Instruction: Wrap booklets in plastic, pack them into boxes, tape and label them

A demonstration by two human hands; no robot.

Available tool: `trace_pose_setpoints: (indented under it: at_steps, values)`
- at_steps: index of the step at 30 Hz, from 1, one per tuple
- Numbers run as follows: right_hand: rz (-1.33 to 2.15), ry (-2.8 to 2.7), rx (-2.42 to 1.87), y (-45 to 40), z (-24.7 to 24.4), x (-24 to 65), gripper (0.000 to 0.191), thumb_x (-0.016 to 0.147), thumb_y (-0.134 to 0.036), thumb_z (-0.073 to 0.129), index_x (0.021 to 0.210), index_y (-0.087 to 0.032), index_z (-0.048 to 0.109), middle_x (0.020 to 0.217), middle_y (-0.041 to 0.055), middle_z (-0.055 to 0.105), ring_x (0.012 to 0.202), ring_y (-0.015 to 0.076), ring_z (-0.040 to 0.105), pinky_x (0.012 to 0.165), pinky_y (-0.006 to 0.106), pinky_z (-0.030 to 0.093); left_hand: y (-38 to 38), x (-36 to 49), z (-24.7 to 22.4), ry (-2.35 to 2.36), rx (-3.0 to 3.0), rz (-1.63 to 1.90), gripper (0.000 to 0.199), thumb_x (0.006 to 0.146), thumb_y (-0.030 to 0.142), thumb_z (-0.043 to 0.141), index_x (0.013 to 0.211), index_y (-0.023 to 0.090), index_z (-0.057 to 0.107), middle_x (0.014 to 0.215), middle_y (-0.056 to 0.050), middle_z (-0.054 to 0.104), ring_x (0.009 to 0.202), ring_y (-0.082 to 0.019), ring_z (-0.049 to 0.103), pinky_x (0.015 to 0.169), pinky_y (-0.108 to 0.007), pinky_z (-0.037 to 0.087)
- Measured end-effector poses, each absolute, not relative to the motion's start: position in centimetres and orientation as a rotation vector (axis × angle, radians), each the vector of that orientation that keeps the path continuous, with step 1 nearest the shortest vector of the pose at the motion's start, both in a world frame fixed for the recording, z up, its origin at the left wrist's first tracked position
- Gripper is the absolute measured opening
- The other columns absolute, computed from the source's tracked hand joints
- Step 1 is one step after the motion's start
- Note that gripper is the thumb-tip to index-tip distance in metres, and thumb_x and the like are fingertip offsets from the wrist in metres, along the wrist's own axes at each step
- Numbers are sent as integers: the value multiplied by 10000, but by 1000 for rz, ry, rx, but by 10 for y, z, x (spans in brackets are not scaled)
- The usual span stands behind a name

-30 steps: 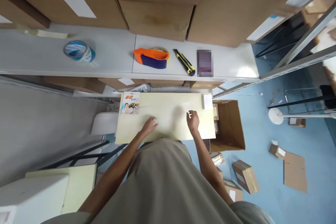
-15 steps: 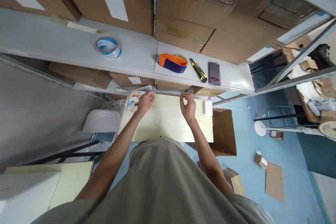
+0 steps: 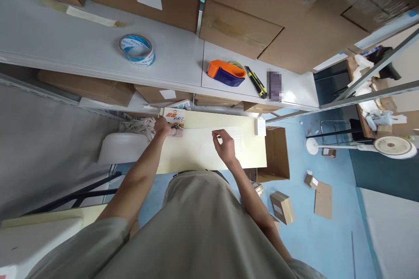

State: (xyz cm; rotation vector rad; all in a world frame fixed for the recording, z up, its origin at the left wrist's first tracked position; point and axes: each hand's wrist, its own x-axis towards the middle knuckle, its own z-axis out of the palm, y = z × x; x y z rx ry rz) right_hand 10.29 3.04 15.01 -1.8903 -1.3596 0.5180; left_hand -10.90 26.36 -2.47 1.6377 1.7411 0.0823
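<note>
Though amid boxes, hands over tabletop

Pale blue floor, grey wall to the left, metal shelf ahead, white fan at right.

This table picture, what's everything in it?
Upper shelf: 1, grey, behind table
Cardboard boxes: several, brown, shelves and floor
Blue tape roll: 1, blue-white, shelf's left
Tape dispenser: 1, orange-purple, shelf
Knife: 1, yellow-black, shelf
Blurred thing: 1, purple, shelf
Table: 1, cream, middle
Booklet: 1, multicoloured, table's left
Block: 1, white, table's right
Seat: 1, white, left
Fan: 1, white, far right
Shirt: 1, grey, bottom
Left hand: 1, at booklet
Right hand: 1, above table
</note>
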Motion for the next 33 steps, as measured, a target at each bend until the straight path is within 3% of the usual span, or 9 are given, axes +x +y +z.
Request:
trace_pose_setpoints:
  at_steps: [5, 10, 15, 18, 21, 23, 28, 33]
  values:
    - [527, -1182, -1978, 1, 137, 110, 332, 1091, -467, 500, 1080, -245, 746, 1066, 101, 777, 936, 251, 751, 842, 429, 650, 278, -107, -29, 1780, 1687, -79, 571, 659, 338, 943, 1113, 135, 661, 1329, -280, 638, 1155, -424, 704, 913, -469, 574]
    - [622, -1025, -2015, -26, 108, 121, 346, 1055, -518, 520, 1032, -253, 742, 1049, 91, 796, 925, 259, 765, 838, 448, 667, 270, -90, -20, 1602, 1954, 75, 199, 887, 245, 722, 1065, 160, 737, 1288, -204, 689, 1193, -391, 671, 1027, -470, 524]
    - [849, -891, -2003, -32, 65, 137, 300, 997, -513, 605, 1025, -239, 725, 1003, 93, 815, 912, 255, 779, 815, 423, 667, 229, -56, 20, 1287, 2127, 368, 87, 956, 256, 678, 988, 224, 753, 1198, -141, 725, 1282, -360, 608, 1181, -475, 421]
    - [962, -755, -1973, -28, 41, 149, 340, 922, -481, 726, 1136, -220, 696, 1133, 132, 814, 997, 269, 780, 835, 425, 663, 195, -29, 46, 1153, 2020, 548, 67, 946, 290, 721, 966, 234, 751, 1165, -102, 732, 1183, -312, 665, 1110, -434, 476]
    - [969, -635, -1884, -29, 23, 167, 586, 837, -476, 819, 1329, -227, 619, 1418, 165, 723, 1217, 289, 726, 925, 425, 646, 155, 1, 53, 1128, 1702, 575, 219, 878, 407, 802, 930, 208, 729, 1019, -75, 754, 987, -261, 718, 921, -371, 558]
    - [989, -617, -1788, -38, 14, 183, 596, 857, -488, 793, 1357, -229, 596, 1450, 146, 709, 1245, 275, 712, 956, 404, 633, 126, 21, 41, 1108, 1415, 524, 356, 808, 486, 848, 950, 189, 715, 973, -73, 771, 909, -242, 729, 834, -344, 576]
    - [1107, -631, -1925, -69, -15, 225, 278, 942, -371, 681, 1158, -196, 676, 1141, 93, 819, 982, 242, 762, 886, 347, 605, 56, 62, -25, 1240, 999, 385, 596, 646, 604, 894, 996, 166, 691, 1035, -111, 796, 906, -232, 739, 785, -330, 586]
    - [1267, -777, -2217, -71, -57, 241, 221, 990, -329, 694, 1172, -202, 692, 1183, 115, 820, 1085, 279, 767, 881, 324, 570, 32, 71, -83, 1562, 1028, 280, 369, 704, 481, 811, 845, 170, 670, 885, -77, 772, 858, -229, 714, 768, -315, 550]
